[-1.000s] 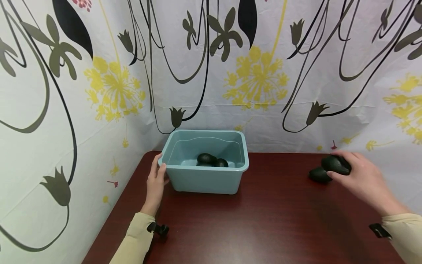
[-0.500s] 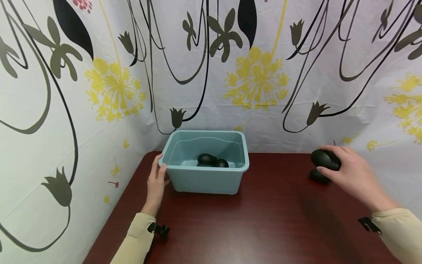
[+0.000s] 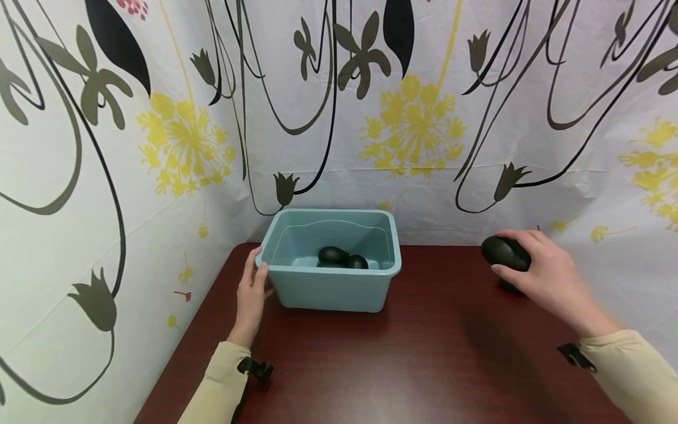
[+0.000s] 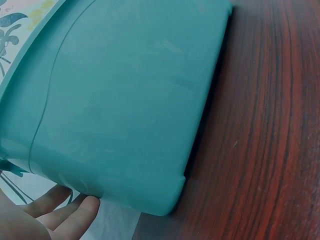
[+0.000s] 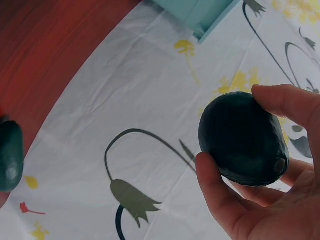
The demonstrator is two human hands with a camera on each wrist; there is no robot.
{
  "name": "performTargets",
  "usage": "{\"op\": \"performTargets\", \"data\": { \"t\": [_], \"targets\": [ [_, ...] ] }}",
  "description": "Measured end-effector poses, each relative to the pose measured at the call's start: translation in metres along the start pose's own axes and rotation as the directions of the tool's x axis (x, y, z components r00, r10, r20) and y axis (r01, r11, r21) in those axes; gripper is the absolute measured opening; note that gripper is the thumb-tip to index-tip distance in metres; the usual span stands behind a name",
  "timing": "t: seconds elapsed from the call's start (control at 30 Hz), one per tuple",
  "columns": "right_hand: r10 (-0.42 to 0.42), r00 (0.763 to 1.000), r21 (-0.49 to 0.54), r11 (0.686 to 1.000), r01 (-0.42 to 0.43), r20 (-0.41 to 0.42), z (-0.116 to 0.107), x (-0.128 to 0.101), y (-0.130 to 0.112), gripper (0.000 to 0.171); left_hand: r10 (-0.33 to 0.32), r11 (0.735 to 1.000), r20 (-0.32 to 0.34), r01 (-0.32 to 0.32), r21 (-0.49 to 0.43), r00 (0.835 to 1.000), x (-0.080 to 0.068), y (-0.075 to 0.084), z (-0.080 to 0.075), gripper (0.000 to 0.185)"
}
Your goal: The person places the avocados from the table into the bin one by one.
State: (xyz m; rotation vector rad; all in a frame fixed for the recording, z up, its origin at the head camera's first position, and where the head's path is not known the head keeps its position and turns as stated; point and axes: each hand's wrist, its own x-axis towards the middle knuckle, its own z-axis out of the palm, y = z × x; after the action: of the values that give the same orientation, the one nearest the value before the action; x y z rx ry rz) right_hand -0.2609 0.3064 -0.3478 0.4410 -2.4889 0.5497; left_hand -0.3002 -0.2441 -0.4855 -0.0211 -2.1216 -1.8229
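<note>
Right hand (image 3: 545, 274) grips avocado (image 3: 505, 253); left hand (image 3: 251, 291), fingers straight, touches bin (image 3: 328, 288).

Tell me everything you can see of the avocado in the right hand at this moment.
The avocado is dark green, almost black, egg-shaped, with a dull, finely pebbled skin and a small stem scar at one end. It looks whole. The right hand holds it clear of the table, thumb on one side and fingers curled round the other. It is right of the teal bin, apart from it.
</note>
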Motion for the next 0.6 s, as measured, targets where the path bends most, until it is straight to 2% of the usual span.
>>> {"op": "performTargets", "data": {
  "t": [0.13,0.3,0.6],
  "targets": [
    [-0.017,1.0,0.011,1.0,0.017,0.001,0.002,0.003,-0.007,0.061,-0.017,1.0,0.019,0.017,-0.011,1.0,-0.004,0.012,-0.002,0.055],
    [-0.037,0.999,0.032,0.999,0.037,-0.001,0.006,0.005,-0.015,0.062,-0.008,1.0,0.032,0.008,-0.011,0.999,-0.011,0.028,-0.002,0.059],
    [-0.06,0.998,0.059,0.996,0.061,-0.008,0.01,0.007,-0.031,0.062,0.008,1.0,0.039,-0.008,-0.011,0.999,-0.012,0.033,-0.003,0.058]
  ]
}}
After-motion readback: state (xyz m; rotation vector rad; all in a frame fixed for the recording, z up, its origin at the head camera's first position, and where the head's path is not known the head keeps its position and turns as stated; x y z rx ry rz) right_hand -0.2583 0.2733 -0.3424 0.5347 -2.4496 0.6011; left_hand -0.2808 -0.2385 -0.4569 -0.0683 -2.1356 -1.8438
